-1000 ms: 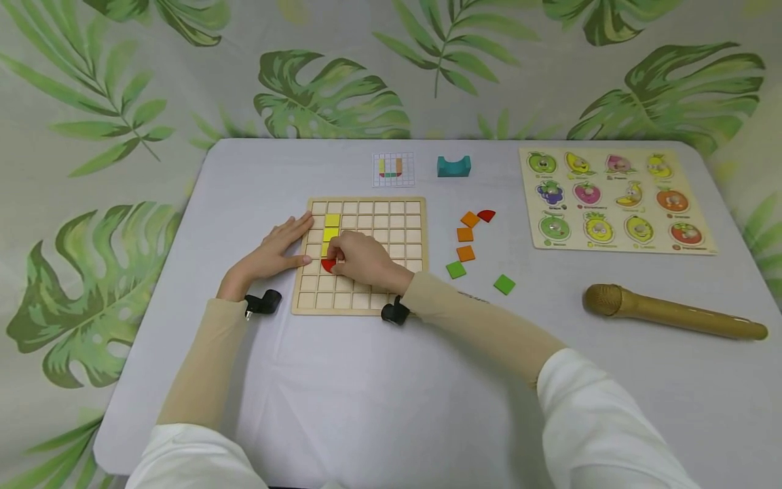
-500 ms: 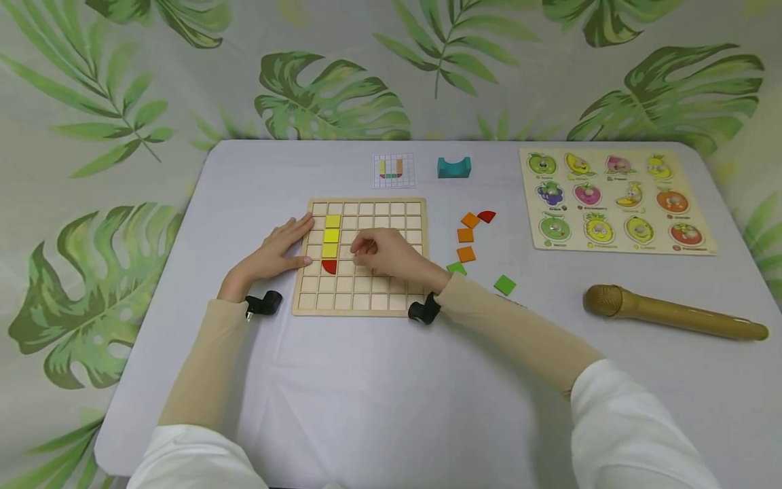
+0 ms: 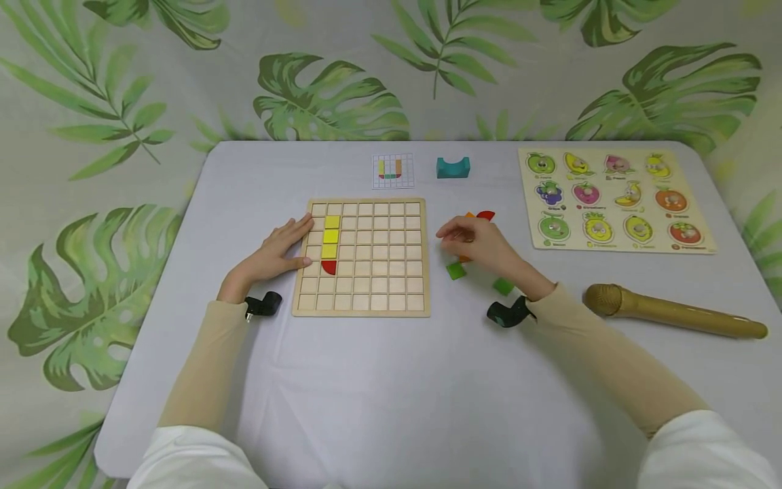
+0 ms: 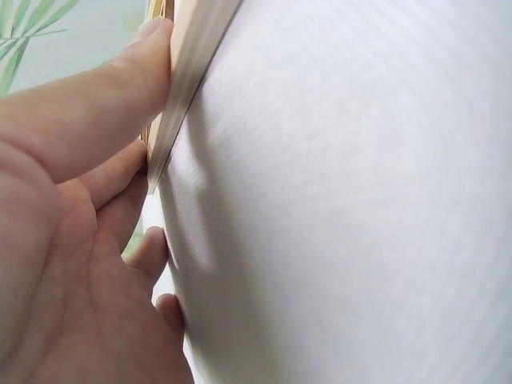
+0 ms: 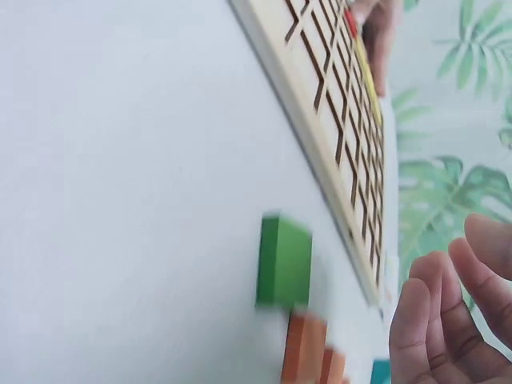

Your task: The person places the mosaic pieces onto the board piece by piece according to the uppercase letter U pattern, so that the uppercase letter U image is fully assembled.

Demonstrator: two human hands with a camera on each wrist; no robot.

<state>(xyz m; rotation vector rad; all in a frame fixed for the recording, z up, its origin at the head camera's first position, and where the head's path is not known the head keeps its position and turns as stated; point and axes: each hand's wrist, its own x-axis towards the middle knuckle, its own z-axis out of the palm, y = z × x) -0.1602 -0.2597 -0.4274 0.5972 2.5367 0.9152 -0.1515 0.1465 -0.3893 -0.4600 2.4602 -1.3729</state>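
A wooden grid board (image 3: 379, 285) lies on the table, with several yellow square tiles (image 3: 330, 236) in one column and a red quarter-round tile (image 3: 329, 267) just below them. My left hand (image 3: 277, 251) rests along the board's left edge, fingers straight, thumb and fingertips touching the rim. To the right of the board my right hand (image 3: 479, 244) hovers over the loose tiles, fingers loosely bent, holding nothing in the right wrist view. It partly hides the orange tiles (image 5: 304, 348) and another red quarter-round tile (image 3: 486, 215). Two green square tiles (image 3: 455, 270) lie nearer the front.
Behind the board are a small printed pattern card (image 3: 393, 171) and a teal arch-shaped block (image 3: 453, 168). A fruit peg puzzle (image 3: 617, 200) lies at the back right. In front of it is a brown microphone-shaped object (image 3: 672, 312).
My right hand has left the red quarter-round tile on the board and moved right, over the loose tiles. My left hand stays at the board's edge.
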